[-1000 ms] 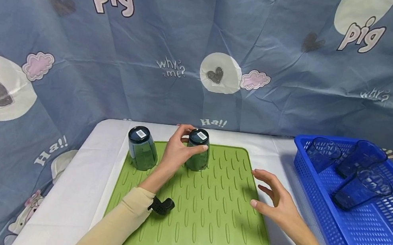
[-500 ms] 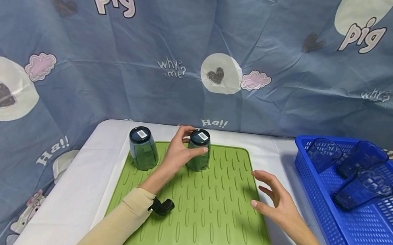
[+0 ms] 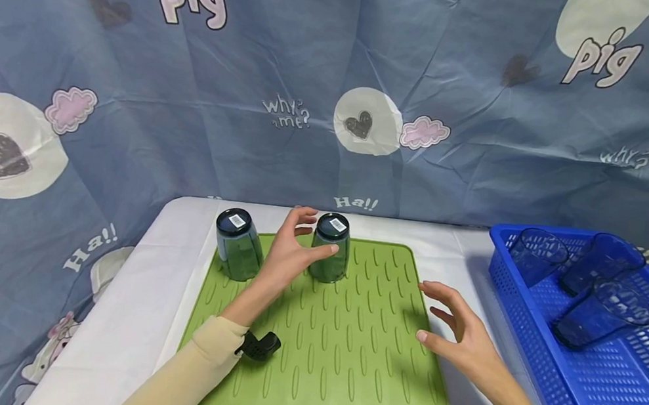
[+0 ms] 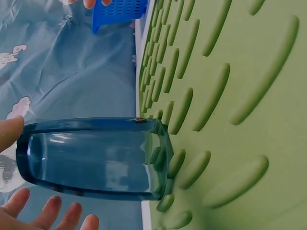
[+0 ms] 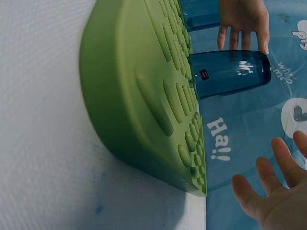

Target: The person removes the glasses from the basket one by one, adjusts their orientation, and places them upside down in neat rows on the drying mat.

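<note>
A blue-tinted drinking glass (image 3: 329, 256) stands upside down near the back of the green ridged mat (image 3: 346, 337), a barcode sticker on its base. My left hand (image 3: 288, 248) is spread around the left side of this glass (image 4: 96, 158). In the left wrist view its fingers (image 4: 52, 211) are apart from the glass, while the thumb lies close to the base; I cannot tell if it touches. A second upturned glass (image 3: 239, 249) stands at the mat's back left corner. My right hand (image 3: 462, 329), its fingers loosely bent around nothing, hovers by the mat's right edge.
A blue plastic basket (image 3: 560, 386) stands at the right with 3 glasses leaning in it, one of them a tilted glass (image 3: 600, 317). Behind the white-covered table (image 3: 109, 332) hangs a printed blue cloth (image 3: 293, 47).
My left hand's fingers have loosened from the middle glass and the hand has drawn slightly left. The glass stays standing on the mat. My right hand has hardly moved.
</note>
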Tool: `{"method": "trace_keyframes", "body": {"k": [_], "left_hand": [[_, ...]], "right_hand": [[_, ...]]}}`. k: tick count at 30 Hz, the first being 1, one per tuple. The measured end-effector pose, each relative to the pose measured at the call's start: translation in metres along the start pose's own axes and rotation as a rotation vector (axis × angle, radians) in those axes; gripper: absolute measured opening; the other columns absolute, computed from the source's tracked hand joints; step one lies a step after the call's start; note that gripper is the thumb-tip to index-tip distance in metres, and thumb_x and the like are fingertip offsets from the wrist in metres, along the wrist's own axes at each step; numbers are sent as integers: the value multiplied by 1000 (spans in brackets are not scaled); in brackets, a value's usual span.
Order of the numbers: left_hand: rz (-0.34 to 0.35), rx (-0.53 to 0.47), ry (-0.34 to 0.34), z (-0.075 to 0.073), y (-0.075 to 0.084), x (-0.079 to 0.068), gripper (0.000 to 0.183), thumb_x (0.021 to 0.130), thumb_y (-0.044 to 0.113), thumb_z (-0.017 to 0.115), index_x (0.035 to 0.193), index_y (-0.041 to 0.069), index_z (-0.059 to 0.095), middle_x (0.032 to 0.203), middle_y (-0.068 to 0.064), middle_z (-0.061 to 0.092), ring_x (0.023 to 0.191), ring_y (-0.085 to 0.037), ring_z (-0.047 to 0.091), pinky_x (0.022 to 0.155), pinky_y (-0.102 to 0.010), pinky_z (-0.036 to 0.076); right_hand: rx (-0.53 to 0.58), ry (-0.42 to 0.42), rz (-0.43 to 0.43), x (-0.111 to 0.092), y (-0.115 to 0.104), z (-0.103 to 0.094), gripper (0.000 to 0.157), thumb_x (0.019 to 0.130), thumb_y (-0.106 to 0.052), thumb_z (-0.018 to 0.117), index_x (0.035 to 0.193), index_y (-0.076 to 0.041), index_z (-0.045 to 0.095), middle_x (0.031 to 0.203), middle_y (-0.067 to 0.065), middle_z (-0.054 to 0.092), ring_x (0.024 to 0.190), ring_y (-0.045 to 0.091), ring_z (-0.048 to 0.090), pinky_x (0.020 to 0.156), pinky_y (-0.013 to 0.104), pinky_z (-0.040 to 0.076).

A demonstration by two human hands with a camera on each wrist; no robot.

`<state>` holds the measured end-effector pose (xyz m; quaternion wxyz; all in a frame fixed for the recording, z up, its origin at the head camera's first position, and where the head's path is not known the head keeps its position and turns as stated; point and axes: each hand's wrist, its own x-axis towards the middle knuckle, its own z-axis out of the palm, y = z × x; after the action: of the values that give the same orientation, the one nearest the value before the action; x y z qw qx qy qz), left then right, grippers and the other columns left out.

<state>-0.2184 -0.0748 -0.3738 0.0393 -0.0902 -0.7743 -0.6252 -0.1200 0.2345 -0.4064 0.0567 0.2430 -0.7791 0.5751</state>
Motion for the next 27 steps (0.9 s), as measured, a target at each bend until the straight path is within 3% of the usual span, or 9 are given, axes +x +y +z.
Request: {"method": "trace_keyframes", "body": {"k": [6,16,21,27], "left_hand": [[-4,-27,-8,-6,5,-7,70,81,20,83,139,19,44,139,-4,47,128,-31,45,100,-49,42],[3,-47,-15,-21,9,-29,64,80,18,82,134,22,49,134,-1,51,123,-26,49,102,-55,36],[33,-35,-46,-29,12,-41,63,80,16,82,133,23,50,136,-6,52,125,-30,49,102,-53,37],[55,19,-59,-38,11,-55,64,79,16,83,134,22,50,134,1,54,126,-22,48,103,-47,37]], "right_hand": [[2,-1,3,-1,0,0,67,82,9,71,142,-3,43,144,12,46,135,19,39,105,27,40],[-2,2,-3,0,-3,2,66,83,7,71,142,-3,43,144,11,45,135,19,39,105,26,38],[-3,4,12,0,-2,1,67,83,7,71,143,-3,43,145,10,45,135,20,39,106,26,38],[-2,13,25,-1,0,2,69,82,6,72,144,-5,43,145,9,44,135,22,39,106,26,39]]}}
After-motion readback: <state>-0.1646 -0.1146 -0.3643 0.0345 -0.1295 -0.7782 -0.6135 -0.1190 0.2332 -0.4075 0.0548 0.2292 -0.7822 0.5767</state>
